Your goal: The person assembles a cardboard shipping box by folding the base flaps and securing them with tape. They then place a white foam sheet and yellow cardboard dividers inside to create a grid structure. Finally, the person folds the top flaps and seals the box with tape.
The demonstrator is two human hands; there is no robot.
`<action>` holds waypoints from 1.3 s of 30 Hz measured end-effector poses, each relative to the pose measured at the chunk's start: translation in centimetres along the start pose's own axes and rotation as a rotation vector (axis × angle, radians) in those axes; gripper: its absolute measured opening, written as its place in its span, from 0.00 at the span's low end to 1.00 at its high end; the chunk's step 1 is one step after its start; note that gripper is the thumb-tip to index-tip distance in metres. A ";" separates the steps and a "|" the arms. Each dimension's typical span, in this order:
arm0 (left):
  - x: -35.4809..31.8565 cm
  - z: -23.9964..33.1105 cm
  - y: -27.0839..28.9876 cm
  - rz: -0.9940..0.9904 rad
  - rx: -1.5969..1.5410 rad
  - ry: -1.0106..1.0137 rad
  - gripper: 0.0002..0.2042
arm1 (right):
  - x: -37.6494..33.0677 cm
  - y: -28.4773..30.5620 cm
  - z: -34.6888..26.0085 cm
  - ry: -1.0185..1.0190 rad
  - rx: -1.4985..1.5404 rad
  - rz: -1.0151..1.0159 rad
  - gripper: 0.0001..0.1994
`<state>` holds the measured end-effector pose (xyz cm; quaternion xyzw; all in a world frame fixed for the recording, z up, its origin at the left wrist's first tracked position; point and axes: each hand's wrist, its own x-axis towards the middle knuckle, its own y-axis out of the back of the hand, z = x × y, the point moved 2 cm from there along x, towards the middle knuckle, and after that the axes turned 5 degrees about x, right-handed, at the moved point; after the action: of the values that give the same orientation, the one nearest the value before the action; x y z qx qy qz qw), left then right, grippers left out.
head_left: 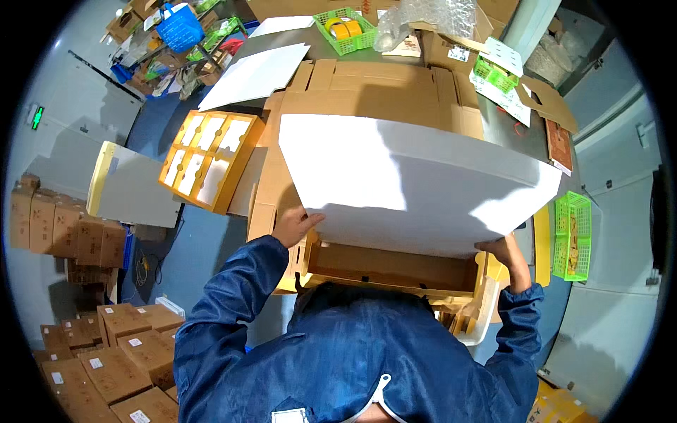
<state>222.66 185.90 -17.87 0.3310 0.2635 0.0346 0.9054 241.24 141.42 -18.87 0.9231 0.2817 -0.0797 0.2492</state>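
A large white board point(416, 190) is tilted up in front of me, its lower edge over an open yellow-edged box point(395, 271) with a brown inside. My left hand point(297, 227) grips the board near its lower left corner, thumb on the near face and the other fingers mostly hidden. At the lower right side, my right hand point(506, 255) pinches the board's edge, close to the box's right end. Below the board, a flattened brown cardboard sheet point(331, 88) covers much of the table. Part of the box is hidden by the board and my body.
On the left stands a yellow divided tray point(240, 162) with white inserts, near white sheets point(261, 74). A green basket point(345, 42) holds tape rolls beside bubble wrap point(430, 21). Another green basket point(572, 236) is at right. Stacked cartons point(116, 366) fill the lower left.
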 end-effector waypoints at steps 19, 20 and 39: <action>4.1 -4.0 -1.0 -0.147 -0.146 0.084 0.19 | 6.5 -0.3 -9.1 0.595 -0.782 0.404 0.23; 4.6 -3.9 -1.2 -0.179 -0.142 0.091 0.19 | 8.5 -0.2 -10.0 0.655 -0.843 0.406 0.24; 18.2 3.8 2.6 0.625 0.311 -0.585 0.11 | 16.1 -2.7 -6.3 0.514 -0.637 0.226 0.10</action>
<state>240.48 190.06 -22.08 0.5224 -0.1137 0.1712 0.8276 253.11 154.34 -19.17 0.8148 0.2425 0.2721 0.4508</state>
